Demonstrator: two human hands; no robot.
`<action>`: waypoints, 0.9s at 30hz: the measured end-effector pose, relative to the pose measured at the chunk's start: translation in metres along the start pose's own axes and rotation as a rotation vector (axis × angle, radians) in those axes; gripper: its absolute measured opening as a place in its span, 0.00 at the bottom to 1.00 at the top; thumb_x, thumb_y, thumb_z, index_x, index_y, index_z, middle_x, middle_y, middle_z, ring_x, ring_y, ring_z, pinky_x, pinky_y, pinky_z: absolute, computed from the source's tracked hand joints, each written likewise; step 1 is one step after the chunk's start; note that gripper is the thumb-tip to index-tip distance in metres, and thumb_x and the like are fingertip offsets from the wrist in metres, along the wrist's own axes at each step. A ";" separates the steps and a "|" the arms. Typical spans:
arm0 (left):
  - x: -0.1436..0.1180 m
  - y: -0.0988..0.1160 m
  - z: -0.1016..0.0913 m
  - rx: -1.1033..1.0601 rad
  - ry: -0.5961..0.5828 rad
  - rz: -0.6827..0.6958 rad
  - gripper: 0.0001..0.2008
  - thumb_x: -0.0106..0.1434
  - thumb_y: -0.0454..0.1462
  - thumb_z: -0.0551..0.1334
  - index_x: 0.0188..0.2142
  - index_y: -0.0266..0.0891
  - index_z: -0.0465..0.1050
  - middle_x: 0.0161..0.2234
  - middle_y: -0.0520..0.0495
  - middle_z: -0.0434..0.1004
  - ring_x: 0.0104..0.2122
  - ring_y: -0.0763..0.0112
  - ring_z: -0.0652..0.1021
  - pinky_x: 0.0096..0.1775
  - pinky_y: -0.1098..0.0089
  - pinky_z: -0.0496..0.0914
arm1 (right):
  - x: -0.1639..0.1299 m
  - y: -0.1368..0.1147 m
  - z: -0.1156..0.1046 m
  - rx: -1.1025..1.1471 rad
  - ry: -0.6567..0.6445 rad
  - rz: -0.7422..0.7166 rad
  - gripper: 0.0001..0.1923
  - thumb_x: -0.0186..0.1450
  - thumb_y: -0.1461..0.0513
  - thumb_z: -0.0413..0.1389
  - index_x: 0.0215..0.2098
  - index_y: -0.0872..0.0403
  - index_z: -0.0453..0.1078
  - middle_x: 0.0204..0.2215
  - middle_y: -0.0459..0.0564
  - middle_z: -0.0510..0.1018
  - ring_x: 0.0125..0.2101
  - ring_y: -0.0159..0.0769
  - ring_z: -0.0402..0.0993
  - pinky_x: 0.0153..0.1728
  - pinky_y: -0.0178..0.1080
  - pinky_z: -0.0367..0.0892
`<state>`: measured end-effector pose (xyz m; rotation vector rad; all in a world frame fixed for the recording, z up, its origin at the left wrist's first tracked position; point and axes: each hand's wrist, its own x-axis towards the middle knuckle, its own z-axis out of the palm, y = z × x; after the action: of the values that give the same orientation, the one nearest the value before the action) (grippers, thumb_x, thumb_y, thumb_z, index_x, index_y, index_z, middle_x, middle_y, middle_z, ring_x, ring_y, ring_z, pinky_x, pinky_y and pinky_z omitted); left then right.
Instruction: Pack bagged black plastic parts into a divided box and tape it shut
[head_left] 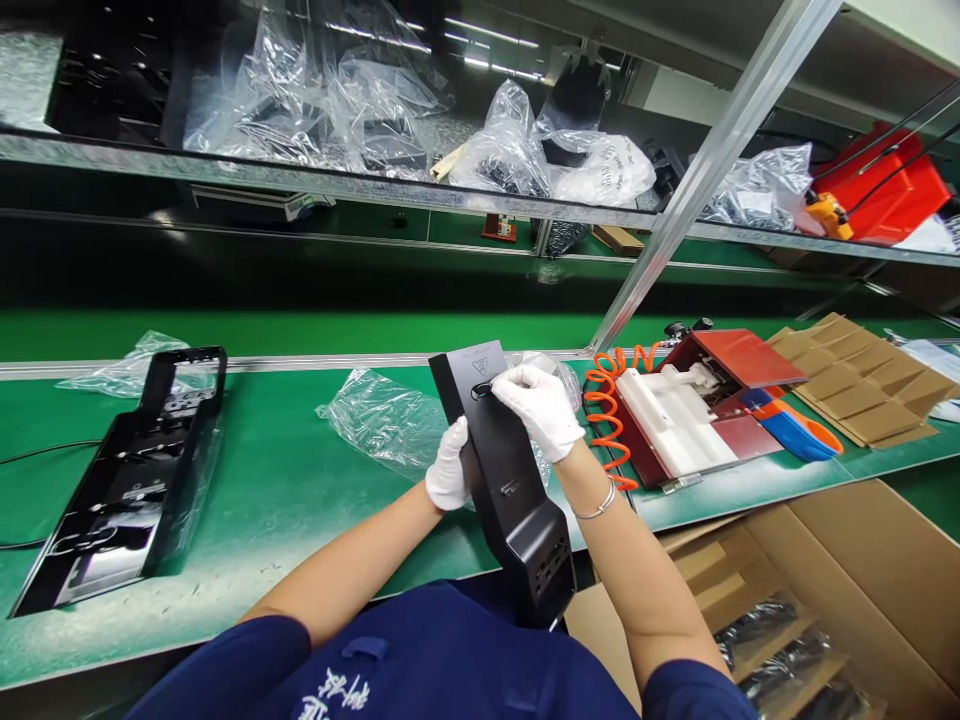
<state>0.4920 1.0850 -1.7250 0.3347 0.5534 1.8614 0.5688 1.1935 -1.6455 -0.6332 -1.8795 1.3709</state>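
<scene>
Fingers of left hand (448, 468) wrapped round side of one long black housing (504, 480); right hand (540, 408) pinches its upper end. Housing held above green bench (285, 480), long axis near-to-far, vented end toward person. Second black housing (127, 490) lies left. One crumpled plastic bag (382, 420) behind.

Green workbench (285, 490) beneath a metal-edged shelf (225, 170), ceiling strip lights (491, 35) overhead.

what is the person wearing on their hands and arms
Both the left hand and the right hand wear white fabric gloves. The forearms are uncovered below short dark blue sleeves. A thin silver bracelet circles the right wrist.
</scene>
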 end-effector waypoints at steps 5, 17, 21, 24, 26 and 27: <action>0.000 -0.002 -0.005 0.057 0.031 0.007 0.23 0.52 0.53 0.72 0.41 0.41 0.82 0.43 0.46 0.85 0.46 0.54 0.82 0.54 0.60 0.74 | 0.005 0.005 0.001 -0.070 -0.062 0.009 0.09 0.54 0.56 0.55 0.20 0.50 0.64 0.22 0.43 0.71 0.28 0.35 0.68 0.36 0.40 0.69; 0.001 -0.006 -0.006 0.027 0.088 0.061 0.25 0.51 0.55 0.71 0.42 0.42 0.81 0.46 0.47 0.84 0.54 0.51 0.78 0.57 0.58 0.72 | 0.008 0.021 0.012 0.178 -0.078 -0.003 0.21 0.63 0.54 0.53 0.53 0.52 0.69 0.55 0.54 0.75 0.58 0.43 0.69 0.61 0.47 0.64; 0.000 -0.009 -0.013 0.017 0.119 0.079 0.21 0.55 0.53 0.68 0.41 0.42 0.81 0.45 0.47 0.84 0.56 0.51 0.77 0.59 0.58 0.70 | 0.005 0.004 0.011 -0.018 -0.171 0.013 0.19 0.63 0.53 0.57 0.51 0.51 0.70 0.49 0.50 0.80 0.52 0.42 0.74 0.56 0.46 0.68; -0.002 -0.011 -0.017 0.018 0.111 0.086 0.20 0.56 0.53 0.68 0.42 0.43 0.81 0.45 0.47 0.84 0.56 0.51 0.77 0.61 0.58 0.68 | 0.003 -0.006 0.011 -0.051 -0.223 -0.010 0.16 0.65 0.55 0.55 0.50 0.51 0.70 0.47 0.49 0.81 0.49 0.40 0.76 0.54 0.44 0.69; -0.005 -0.011 -0.020 0.003 0.104 0.102 0.20 0.58 0.51 0.68 0.44 0.43 0.81 0.46 0.48 0.84 0.56 0.52 0.77 0.62 0.59 0.68 | 0.000 -0.009 0.011 -0.036 -0.224 -0.029 0.16 0.66 0.55 0.54 0.50 0.51 0.70 0.48 0.49 0.80 0.49 0.40 0.76 0.54 0.44 0.69; -0.007 -0.011 -0.022 -0.007 0.101 0.108 0.20 0.58 0.51 0.67 0.46 0.44 0.80 0.46 0.48 0.84 0.55 0.53 0.77 0.62 0.60 0.68 | 0.000 -0.009 0.012 -0.032 -0.217 -0.024 0.16 0.66 0.55 0.54 0.50 0.52 0.70 0.48 0.50 0.80 0.49 0.40 0.76 0.54 0.44 0.69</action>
<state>0.4926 1.0772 -1.7488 0.2711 0.6077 1.9926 0.5596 1.1828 -1.6390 -0.4915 -2.0764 1.4446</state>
